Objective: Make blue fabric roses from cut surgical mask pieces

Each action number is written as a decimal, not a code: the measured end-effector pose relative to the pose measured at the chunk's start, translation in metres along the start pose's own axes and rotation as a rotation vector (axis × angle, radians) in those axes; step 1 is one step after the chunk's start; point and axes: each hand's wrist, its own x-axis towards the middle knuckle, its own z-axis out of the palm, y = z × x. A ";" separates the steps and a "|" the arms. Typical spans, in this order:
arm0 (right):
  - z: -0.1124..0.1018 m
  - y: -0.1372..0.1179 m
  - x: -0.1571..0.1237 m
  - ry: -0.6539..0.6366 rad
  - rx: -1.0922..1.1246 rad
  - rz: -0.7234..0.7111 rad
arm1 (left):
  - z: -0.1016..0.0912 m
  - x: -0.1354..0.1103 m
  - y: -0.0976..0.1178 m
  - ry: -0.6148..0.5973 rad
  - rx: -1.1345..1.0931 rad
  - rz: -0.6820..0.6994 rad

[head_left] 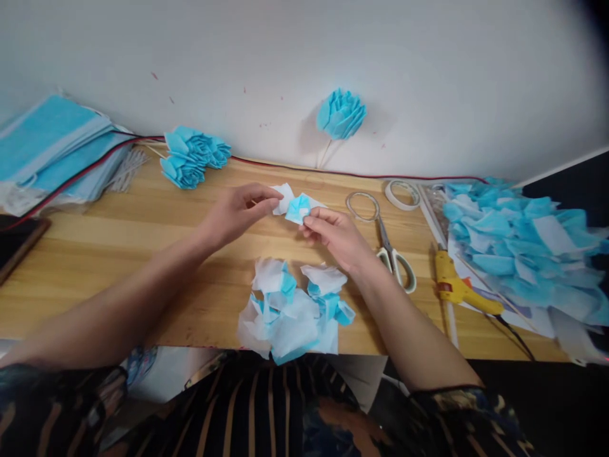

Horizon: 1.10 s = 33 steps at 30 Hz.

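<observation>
Above the wooden table, my left hand [242,208] pinches a small white piece of material [284,197] between thumb and fingertips. My right hand [339,236] closes thumb and finger on a light-blue folded petal [298,206] just beside it. The two pieces meet or overlap between my fingertips; whether they are joined I cannot tell. Nearer to me, a loose pile of blue and white petals [292,314] lies at the table's front edge. Scissors [394,254] with pale handles rest right of my right hand, partly under a thin tape ring [362,207].
A yellow glue gun [464,289] and a big heap of blue petals [518,244] occupy the right. A tape roll [402,195] sits behind. Finished blue flowers [193,155] lie back left; another flower [341,114] leans on the wall. Blue face masks [57,143] are stacked left.
</observation>
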 end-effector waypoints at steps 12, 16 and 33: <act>0.003 -0.002 -0.005 -0.141 -0.157 0.024 | 0.014 -0.004 -0.009 -0.148 -0.306 -0.219; -0.003 -0.005 -0.005 -0.118 -0.160 0.013 | 0.014 -0.004 -0.009 -0.162 -0.287 -0.217; 0.001 -0.003 -0.004 -0.084 -0.218 -0.015 | 0.015 -0.004 -0.009 -0.241 -0.240 -0.174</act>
